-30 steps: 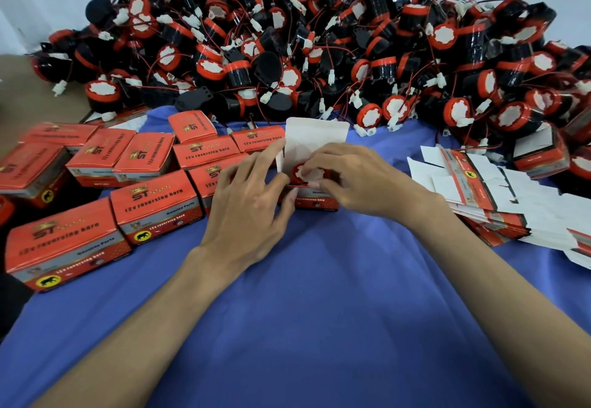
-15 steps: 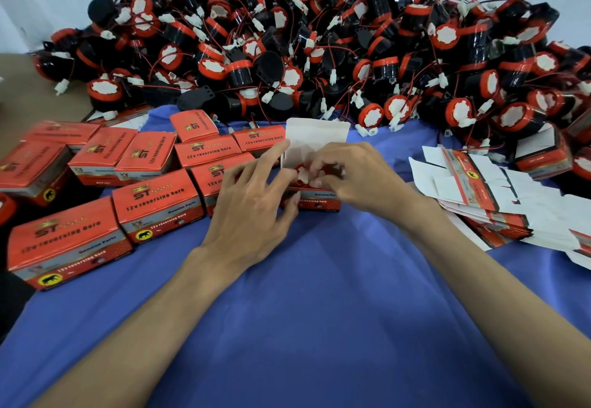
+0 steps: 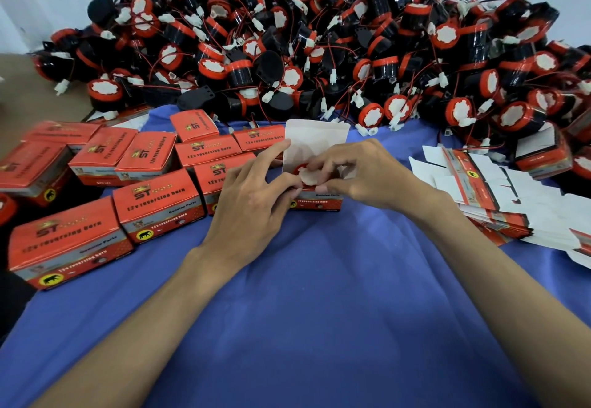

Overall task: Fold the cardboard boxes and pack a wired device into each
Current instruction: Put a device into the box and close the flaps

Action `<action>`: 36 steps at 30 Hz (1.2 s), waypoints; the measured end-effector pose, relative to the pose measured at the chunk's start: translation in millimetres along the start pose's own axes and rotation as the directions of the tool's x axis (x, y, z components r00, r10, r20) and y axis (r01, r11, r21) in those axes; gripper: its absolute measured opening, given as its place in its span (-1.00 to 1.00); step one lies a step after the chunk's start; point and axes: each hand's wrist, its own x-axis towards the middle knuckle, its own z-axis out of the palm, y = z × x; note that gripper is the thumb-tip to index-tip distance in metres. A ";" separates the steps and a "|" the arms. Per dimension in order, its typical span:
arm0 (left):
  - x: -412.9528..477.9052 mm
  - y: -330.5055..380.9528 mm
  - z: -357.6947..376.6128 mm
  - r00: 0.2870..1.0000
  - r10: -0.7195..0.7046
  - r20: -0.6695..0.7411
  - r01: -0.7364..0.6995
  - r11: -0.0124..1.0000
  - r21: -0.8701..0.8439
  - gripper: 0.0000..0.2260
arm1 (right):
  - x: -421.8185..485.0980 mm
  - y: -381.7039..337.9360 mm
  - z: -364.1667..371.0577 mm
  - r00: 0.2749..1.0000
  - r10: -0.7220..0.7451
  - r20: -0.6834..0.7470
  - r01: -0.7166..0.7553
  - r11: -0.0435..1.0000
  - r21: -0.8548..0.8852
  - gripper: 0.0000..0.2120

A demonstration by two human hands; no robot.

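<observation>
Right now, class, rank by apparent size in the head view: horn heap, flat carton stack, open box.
1. Heap of black-and-red wired horns
2. Stack of flat white-and-red cardboard blanks
3. Open red cardboard box, white flap raised

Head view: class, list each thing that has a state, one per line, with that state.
middle box: open, lid flap upright
reversing horn: seated in middle box
boxes at left: closed
box blanks: flat, stacked
left hand: fingers straight, touching middle box
right hand: pinches reversing horn
</observation>
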 end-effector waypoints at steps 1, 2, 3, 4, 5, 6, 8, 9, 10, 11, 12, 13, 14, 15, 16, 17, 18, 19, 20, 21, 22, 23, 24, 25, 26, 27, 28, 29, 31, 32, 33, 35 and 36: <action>0.0 -0.4 0.2 1.000 0.002 0.001 -0.002 1.000 -0.003 -0.95 | 0.2 -0.2 -0.4 1.000 -0.009 0.007 0.009 1.000 -0.015 -0.94; -0.1 -0.7 0.5 1.000 0.006 0.002 -0.006 1.000 -0.006 -0.95 | 0.3 -0.5 -0.8 1.000 -0.018 0.015 0.019 0.999 -0.030 -0.94; -0.3 -1.1 0.6 1.000 0.009 0.002 -0.009 1.000 -0.011 -0.96 | 0.3 -1.0 -1.0 0.999 -0.027 0.026 0.028 0.999 -0.042 -0.94; -0.4 -1.5 1.0 1.000 0.010 0.000 -0.010 1.000 -0.018 -0.96 | 0.1 -1.3 -1.3 0.999 -0.035 0.038 0.037 0.998 -0.048 -0.94; -0.2 -1.9 1.4 1.000 0.009 -0.001 -0.009 1.000 -0.026 -0.95 | 0.0 -1.3 -1.7 0.998 -0.042 0.047 0.044 0.998 -0.049 -0.93; -0.1 -2.1 1.8 1.000 0.004 -0.003 -0.004 0.999 -0.035 -0.95 | -0.1 -1.3 -1.7 0.998 -0.047 0.051 0.049 0.998 -0.048 -0.92; -0.1 -2.2 3.1 1.000 -0.009 -0.008 0.009 0.999 -0.053 -0.95 | 0.3 -0.7 -1.1 0.997 -0.044 0.056 0.046 0.998 -0.042 -0.90; -0.1 -2.3 3.7 1.000 -0.014 -0.010 0.014 0.998 -0.058 -0.94 | 0.8 -0.4 -0.6 0.997 -0.037 0.062 0.040 0.998 -0.043 -0.89; -0.1 -2.7 4.1 1.000 -0.018 -0.011 0.017 0.998 -0.060 -0.94 | 1.7 0.0 -0.1 0.997 -0.030 0.069 0.034 0.998 -0.050 -0.88; 0.2 -2.9 4.3 1.000 -0.019 -0.009 0.018 0.998 -0.061 -0.93 | 2.2 0.8 0.2 0.997 -0.028 0.070 0.032 0.998 -0.063 -0.88; 0.2 -3.1 4.3 1.000 -0.020 -0.009 0.020 0.998 -0.061 -0.93 | 2.6 1.5 0.8 0.998 -0.028 0.061 0.033 0.997 -0.076 -0.87; 0.5 -3.0 4.4 1.000 -0.021 -0.010 0.020 0.998 -0.063 -0.93 | 2.4 2.3 1.1 0.999 -0.028 0.042 0.031 0.996 -0.082 -0.85; 0.7 -2.8 4.4 1.000 -0.022 -0.010 0.021 0.998 -0.064 -0.92 | 1.7 2.8 1.2 1.000 -0.023 0.016 0.025 0.996 -0.080 -0.81; 0.9 -2.4 4.5 1.000 -0.023 -0.009 0.022 0.998 -0.065 -0.90 | 1.1 3.7 0.8 1.000 -0.020 -0.007 0.020 0.997 -0.072 -0.78; 0.9 -2.0 4.3 1.000 -0.023 -0.008 0.022 0.998 -0.065 -0.89 | 0.7 4.4 0.9 1.000 -0.023 -0.019 0.022 0.998 -0.066 -0.80; 0.9 -1.6 4.2 1.000 -0.021 -0.006 0.021 0.998 -0.064 -0.88 | 0.4 4.8 0.9 0.999 -0.031 -0.020 0.030 0.998 -0.064 -0.82; 0.9 -1.4 3.9 1.000 -0.018 -0.006 0.018 0.998 -0.064 -0.88 | 0.6 5.1 1.0 0.999 -0.038 -0.013 0.037 0.997 -0.066 -0.84; 0.9 -1.5 3.8 1.000 -0.014 -0.007 0.013 0.998 -0.065 -0.88 | 0.6 5.4 0.8 0.999 -0.044 -0.006 0.043 0.997 -0.067 -0.84; 0.9 -1.7 3.7 1.000 -0.010 -0.008 0.010 0.998 -0.066 -0.89 | 0.7 5.4 0.5 0.999 -0.049 -0.002 0.048 0.996 -0.072 -0.84; 0.7 -2.0 3.5 1.000 -0.008 -0.009 0.008 0.998 -0.067 -0.90 | 0.8 5.2 0.5 0.998 -0.056 -0.005 0.056 0.995 -0.079 -0.83; 0.4 -1.9 3.5 1.000 -0.006 -0.009 0.006 0.998 -0.067 -0.91 | 0.4 5.0 0.6 0.998 -0.063 -0.016 0.061 0.995 -0.084 -0.83; 0.1 -1.8 3.5 1.000 -0.004 -0.009 0.003 0.998 -0.067 -0.91 | 0.4 5.3 0.9 0.997 -0.068 -0.028 0.065 0.994 -0.084 -0.82; -0.2 -1.5 3.6 1.000 0.000 -0.009 -0.001 0.998 -0.067 -0.91 | 0.1 5.7 1.0 0.997 -0.072 -0.037 0.069 0.995 -0.079 -0.83; -0.6 -1.1 3.8 1.000 0.005 -0.010 -0.006 0.998 -0.066 -0.91 | -0.1 6.3 1.2 0.996 -0.076 -0.036 0.073 0.994 -0.076 -0.84; -0.9 -0.8 3.6 1.000 0.010 -0.010 -0.010 0.998 -0.063 -0.91 | 0.0 6.5 1.5 0.996 -0.082 -0.031 0.079 0.994 -0.076 -0.85; -1.3 -0.3 3.7 1.000 0.012 -0.010 -0.012 0.998 -0.062 -0.92 | -0.1 7.2 2.0 0.996 -0.085 -0.029 0.083 0.993 -0.078 -0.85; -1.4 -0.2 3.4 1.000 0.011 -0.013 -0.011 0.998 -0.064 -0.92 | 0.4 8.0 2.5 0.995 -0.088 -0.038 0.084 0.993 -0.081 -0.85; -1.4 0.0 3.3 1.000 0.006 -0.016 -0.007 0.998 -0.070 -0.92 | 0.5 8.7 3.3 0.995 -0.086 -0.054 0.082 0.993 -0.080 -0.84; -1.3 0.2 2.9 1.000 0.003 -0.022 -0.005 0.997 -0.077 -0.92 | 0.8 9.9 3.9 0.994 -0.074 -0.080 0.068 0.995 -0.074 -0.83; -1.2 0.2 2.8 1.000 0.006 -0.021 -0.008 0.997 -0.078 -0.92 | 0.8 10.5 4.2 0.995 -0.070 -0.077 0.065 0.995 -0.075 -0.84; -1.1 0.1 2.4 1.000 0.009 -0.021 -0.011 0.997 -0.080 -0.93 | 1.1 11.0 4.4 0.995 -0.071 -0.069 0.065 0.995 -0.078 -0.85; -0.4 -0.6 2.1 1.000 0.005 -0.024 -0.007 0.996 -0.092 -0.94 | 1.5 11.6 4.8 0.996 -0.070 -0.055 0.065 0.994 -0.084 -0.87; -0.1 -0.8 2.1 1.000 0.002 -0.025 -0.005 0.996 -0.093 -0.93 | 1.7 11.7 4.5 0.996 -0.071 -0.051 0.066 0.994 -0.086 -0.88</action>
